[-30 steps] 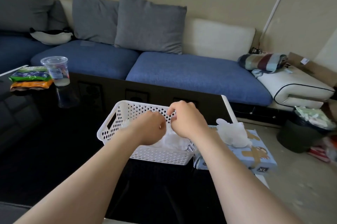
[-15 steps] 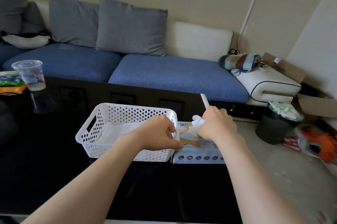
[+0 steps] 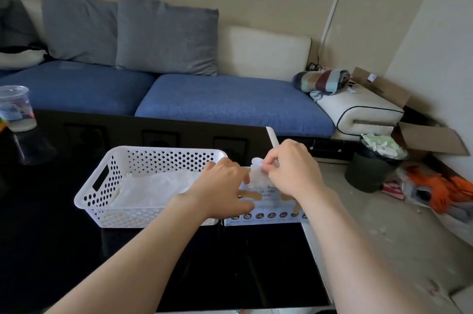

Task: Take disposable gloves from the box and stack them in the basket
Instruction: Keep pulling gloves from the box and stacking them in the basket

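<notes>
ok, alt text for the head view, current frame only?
Seen from above, a person's right hand pinches a translucent glove poking out of the glove box on a black table, while the left hand rests on the box. Left of it, a white perforated basket already holds flattened gloves; a blue sofa stands behind.

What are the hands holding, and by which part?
Right hand pinches the top of the glove sticking from the box; left hand only rests on the box.

A: Bright?
B: Dim, soft, even light; no hard shadows. The glossy table mirrors the cup at 9 o'clock.
A: Sharp?
B: Softish. The glove is a blur; edges bow, wide-angle.
</notes>
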{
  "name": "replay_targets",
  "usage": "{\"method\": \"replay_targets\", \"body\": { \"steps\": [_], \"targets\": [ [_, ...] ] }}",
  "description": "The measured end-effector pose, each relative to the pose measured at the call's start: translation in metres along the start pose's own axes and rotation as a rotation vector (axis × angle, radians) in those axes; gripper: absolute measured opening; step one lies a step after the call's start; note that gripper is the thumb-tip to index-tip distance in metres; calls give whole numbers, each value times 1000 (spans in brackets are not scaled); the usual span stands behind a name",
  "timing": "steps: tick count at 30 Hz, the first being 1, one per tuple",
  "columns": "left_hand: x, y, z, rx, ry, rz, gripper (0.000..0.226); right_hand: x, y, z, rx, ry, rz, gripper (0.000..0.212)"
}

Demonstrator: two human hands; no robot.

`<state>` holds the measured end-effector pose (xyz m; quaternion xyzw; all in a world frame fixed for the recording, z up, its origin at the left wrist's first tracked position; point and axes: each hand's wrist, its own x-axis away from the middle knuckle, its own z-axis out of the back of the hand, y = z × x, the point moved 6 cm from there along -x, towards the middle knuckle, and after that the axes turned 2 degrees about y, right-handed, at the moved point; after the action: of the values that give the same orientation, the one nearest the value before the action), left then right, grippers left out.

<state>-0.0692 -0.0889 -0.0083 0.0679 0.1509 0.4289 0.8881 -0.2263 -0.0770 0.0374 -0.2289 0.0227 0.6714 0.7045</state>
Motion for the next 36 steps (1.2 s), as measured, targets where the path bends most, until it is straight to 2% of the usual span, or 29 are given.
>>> {"method": "replay_targets", "body": {
  "steps": [6,12,19,21,25,28,32,36],
  "targets": [
    [-1,3,2,-22,-57,-9,48,0,4,-2,-140,91,200,11],
    [-2,2,0,-3,-77,-21,40,-6,5,-12,-152,112,160,13],
    [-2,-2,0,30,-104,-13,42,-10,5,-13,-147,149,96,22],
    [-2,-3,0,23,-108,-19,43,-11,3,-9,-213,214,60,29],
    [0,-2,-3,5,-117,-22,45,-11,1,15,-432,538,-17,38],
    [0,-4,-4,79,-119,4,46,-12,-2,14,-439,527,-20,37],
    [0,-10,5,284,-30,113,43,-9,-2,19,-517,587,-10,37],
    [1,-11,29,453,161,169,29,-1,-19,42,-612,712,64,30]
  ]
}}
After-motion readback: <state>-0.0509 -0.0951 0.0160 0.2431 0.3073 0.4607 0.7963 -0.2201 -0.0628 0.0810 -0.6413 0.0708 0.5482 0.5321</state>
